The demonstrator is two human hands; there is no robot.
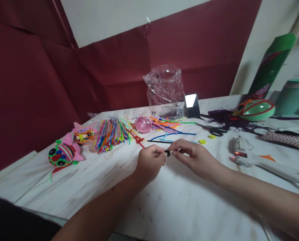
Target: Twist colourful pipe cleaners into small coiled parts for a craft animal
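Observation:
In front of me, above the white table, my left hand (151, 161) pinches a small round black piece (167, 153) between thumb and fingertips. Whether it is a coil or a solid disc is too small to tell. My right hand (193, 156) comes at it from the other side, thumb and forefinger closed right beside its edge. What those fingertips hold, if anything, cannot be made out. Just beyond the hands lie a black pipe cleaner (156, 141) and a blue pipe cleaner (182, 134). Two yellow discs (202, 142) rest past my right hand.
Left stand decorated fish-like ornaments (64, 154) and bagged pipe cleaners (111, 135). A pink bowl-shaped shell (143, 124) and clear bag (164, 88) are behind. Scissors (213, 130), a glue gun (277, 170) with its cord, and a green ornament (257, 109) lie right.

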